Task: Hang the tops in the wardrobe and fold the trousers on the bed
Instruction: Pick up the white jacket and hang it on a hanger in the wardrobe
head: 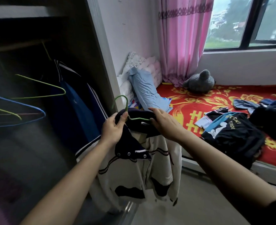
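Left of the left hand, the wardrobe (100, 62) interior is dark and blurred. Empty thin wire hangers (41, 88) show there, and nearer the hand hangs a navy striped jacket (75, 101).

The left hand (113, 127) pinches the neck of a green wire hanger (122, 101), whose shoulders are hidden inside a cream-and-navy top (134, 172) with metal snaps. The top hangs limp below both hands.

The right hand (165, 124) curls over the top's navy collar.

Beyond and right of it lies the bed (190, 101), with a red sheet patterned in yellow flowers. It carries a rumpled black printed T-shirt (231, 132) and a heap of dark clothes (273, 120), cut off by the edge. A grey plush toy (199, 82) sits under the pink curtain (182, 38).
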Tool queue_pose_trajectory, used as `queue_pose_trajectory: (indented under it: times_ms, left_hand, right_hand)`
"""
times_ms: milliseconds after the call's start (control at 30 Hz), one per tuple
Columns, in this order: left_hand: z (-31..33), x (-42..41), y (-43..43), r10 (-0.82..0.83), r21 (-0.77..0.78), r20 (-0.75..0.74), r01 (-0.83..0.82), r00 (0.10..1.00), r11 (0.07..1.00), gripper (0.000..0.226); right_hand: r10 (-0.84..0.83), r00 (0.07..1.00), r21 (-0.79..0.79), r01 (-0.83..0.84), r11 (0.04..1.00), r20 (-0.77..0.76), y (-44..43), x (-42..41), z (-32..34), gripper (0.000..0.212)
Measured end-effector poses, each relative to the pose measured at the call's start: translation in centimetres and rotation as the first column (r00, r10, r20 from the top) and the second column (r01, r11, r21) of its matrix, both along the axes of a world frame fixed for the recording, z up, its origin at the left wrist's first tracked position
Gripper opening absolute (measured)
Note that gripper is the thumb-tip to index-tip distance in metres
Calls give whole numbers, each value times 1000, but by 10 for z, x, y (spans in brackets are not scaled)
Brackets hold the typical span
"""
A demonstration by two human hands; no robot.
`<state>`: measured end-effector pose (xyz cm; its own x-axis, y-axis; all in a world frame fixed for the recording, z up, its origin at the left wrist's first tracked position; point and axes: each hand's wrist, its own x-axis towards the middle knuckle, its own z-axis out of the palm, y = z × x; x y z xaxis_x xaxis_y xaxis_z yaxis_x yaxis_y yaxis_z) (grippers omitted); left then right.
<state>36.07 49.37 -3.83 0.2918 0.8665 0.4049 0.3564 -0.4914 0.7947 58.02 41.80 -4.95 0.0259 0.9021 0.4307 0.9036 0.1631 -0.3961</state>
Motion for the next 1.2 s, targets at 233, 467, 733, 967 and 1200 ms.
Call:
queue_pose_trajectory:
  times_ms: [233, 467, 733, 967, 1200]
  left_hand:
    - [3, -3, -3, 53, 36, 49, -55, 997, 998, 42]
    - [10, -19, 1, 78, 15, 64, -79, 995, 997, 62]
    - [14, -30, 1, 143, -6, 91, -143, 986, 990, 37]
    - [36, -43, 10, 277, 129, 39, -280, 960, 951, 61]
    - [43, -74, 23, 183, -6, -229, -189, 956, 982, 50]
  right_hand:
    - [-9, 987, 116, -9, 993, 159, 2, -12, 6, 35]
    - [-38, 964, 177, -10, 984, 264, 13, -32, 8, 32]
    - [-22, 865, 109, -38, 993, 502, 27, -37, 17, 23]
    - [-101, 775, 64, 78, 995, 624, 28, -16, -3, 18]
    - [11, 947, 322, -120, 939, 320, 39, -31, 15, 28]
